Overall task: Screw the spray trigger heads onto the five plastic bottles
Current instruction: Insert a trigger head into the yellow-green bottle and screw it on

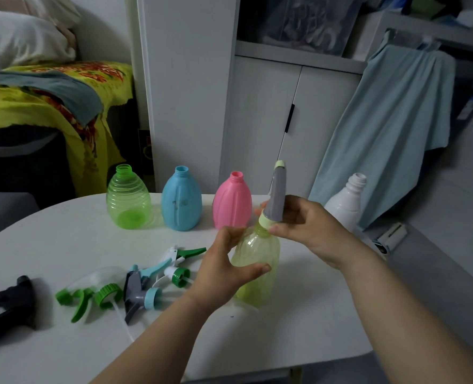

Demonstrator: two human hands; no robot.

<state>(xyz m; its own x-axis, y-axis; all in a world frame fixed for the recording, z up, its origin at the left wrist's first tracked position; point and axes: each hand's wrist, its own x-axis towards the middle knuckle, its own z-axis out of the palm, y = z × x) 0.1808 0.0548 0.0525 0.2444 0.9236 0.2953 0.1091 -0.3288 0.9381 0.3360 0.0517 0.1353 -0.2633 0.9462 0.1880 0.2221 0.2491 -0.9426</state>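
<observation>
My left hand grips the body of a pale yellow-green bottle held above the table. My right hand is closed around a grey trigger head whose pale green collar sits on that bottle's neck. Along the table's far edge stand open-necked bottles: clear green, blue, pink and white. Loose trigger heads lie at the front left: black, clear with green trigger, grey with blue collar, white with green collar.
The white round table ends close behind the bottles. A white cabinet and a hanging light blue garment stand behind it. A bed with a yellow cover is at far left. A small white device lies on the grey surface right.
</observation>
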